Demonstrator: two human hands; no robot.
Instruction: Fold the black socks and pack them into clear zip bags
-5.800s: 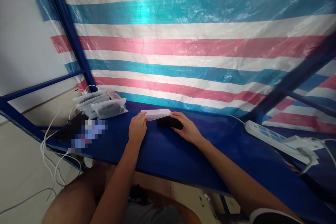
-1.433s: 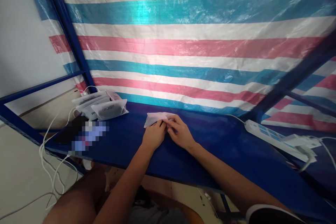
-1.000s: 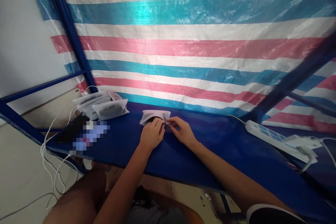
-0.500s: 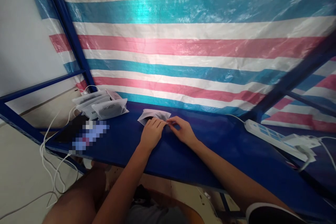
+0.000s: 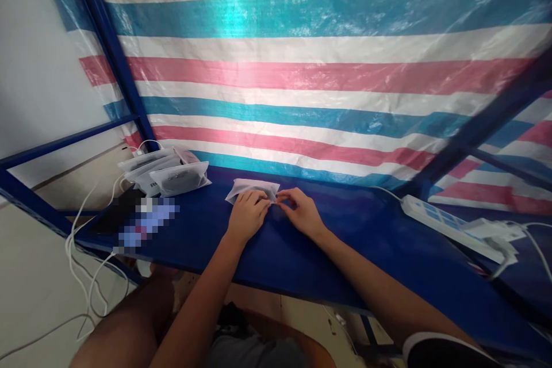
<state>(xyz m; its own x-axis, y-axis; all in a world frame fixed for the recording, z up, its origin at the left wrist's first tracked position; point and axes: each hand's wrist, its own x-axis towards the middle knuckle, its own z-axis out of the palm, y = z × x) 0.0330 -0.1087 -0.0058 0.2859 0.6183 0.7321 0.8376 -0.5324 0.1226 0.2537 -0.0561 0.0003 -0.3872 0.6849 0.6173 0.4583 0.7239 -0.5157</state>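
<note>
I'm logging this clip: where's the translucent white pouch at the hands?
In the head view, the translucent white pouch is just left of centre on the blue tabletop, partly covered by the left hand, the right hand at its near right corner.

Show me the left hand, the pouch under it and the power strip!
Left hand (image 5: pixel 247 215), head view: its back.
Pouch (image 5: pixel 253 185), head view: its far, uncovered part.
Power strip (image 5: pixel 437 218), head view: its socketed top.

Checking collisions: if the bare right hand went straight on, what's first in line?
Likely the frosted white plastic pouch: the right hand seems to pinch its near right corner. The bare left hand lies just beyond; depth unclear.
</note>
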